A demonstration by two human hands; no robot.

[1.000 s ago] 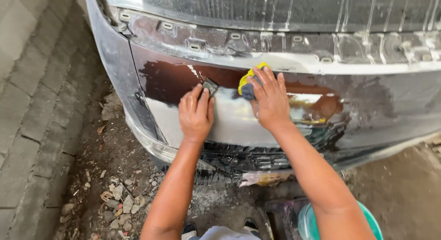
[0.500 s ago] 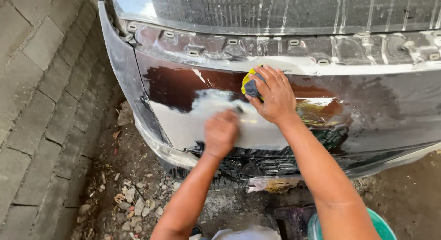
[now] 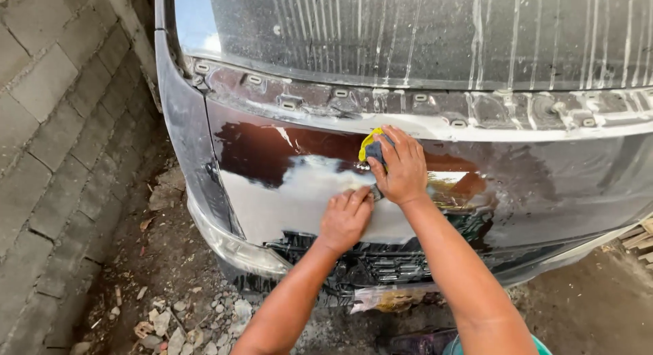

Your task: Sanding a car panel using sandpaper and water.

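Head view, looking down at the front of a dark wet car panel (image 3: 544, 185). Right hand (image 3: 401, 168) pressed flat-ish on the panel, fingers curled over a yellow sponge (image 3: 371, 145) with a dark grey side, gripping it against the panel just under the pale upper ledge. Only a corner of the sponge shows past the fingers, at the hand's upper left. Left hand (image 3: 345, 217) lower and to the left, just beside the right hand, nearly touching its wrist side; fingers bent and closed down on the panel, something small and dark pinched under the fingertips, likely a sanding piece, too hidden to tell. Left hand sits on the edge of a whitish patch (image 3: 292, 198) of the panel, which spreads left from both hands; above it a glossy reddish-brown reflective area. Ledge (image 3: 435, 107) above the hands has a row of small slots and clips, smeared white. Windscreen (image 3: 422, 35) on top, streaked with runs of water. Below the hands a black grille (image 3: 381, 266) and a scrap of clear plastic (image 3: 388, 299) hanging under it. Brick wall (image 3: 47, 124) on the left, dirt ground with rubble (image 3: 170, 321) beside the car corner. Teal bucket rim (image 3: 541, 343) at bottom edge by the right forearm. Wood pieces (image 3: 639, 239) at far right.
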